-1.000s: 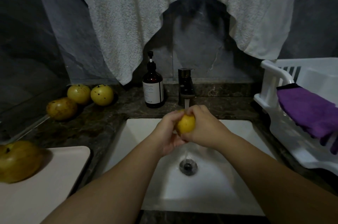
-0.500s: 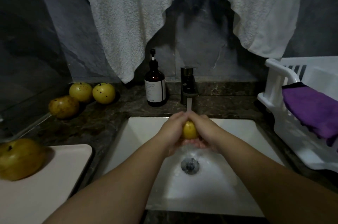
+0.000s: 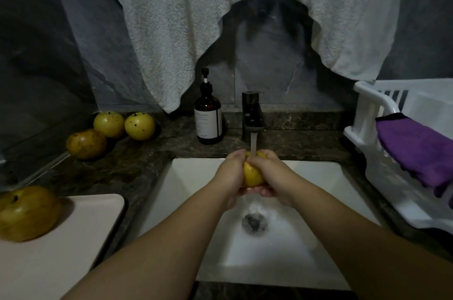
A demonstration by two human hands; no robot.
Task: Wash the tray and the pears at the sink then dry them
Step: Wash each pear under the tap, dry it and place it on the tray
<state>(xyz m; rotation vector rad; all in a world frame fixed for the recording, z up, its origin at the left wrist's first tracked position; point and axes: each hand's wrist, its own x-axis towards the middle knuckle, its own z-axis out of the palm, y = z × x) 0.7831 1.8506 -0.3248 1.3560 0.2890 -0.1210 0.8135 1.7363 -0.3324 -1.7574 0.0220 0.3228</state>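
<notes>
so both hands, left [image 3: 231, 172] and right [image 3: 268, 172], are wrapped tight around one pear [image 3: 252, 174], holding it under the tap [image 3: 252, 118] stream over the sink [image 3: 196, 177]. looks like early-to-mid wash stage to me. three pears [image 3: 111, 128] wait on the far left counter, another pear [image 3: 27, 212] sits on the tray [image 3: 73, 238] near left. can't tell which are clean. tray and all the drying look undone.
</notes>
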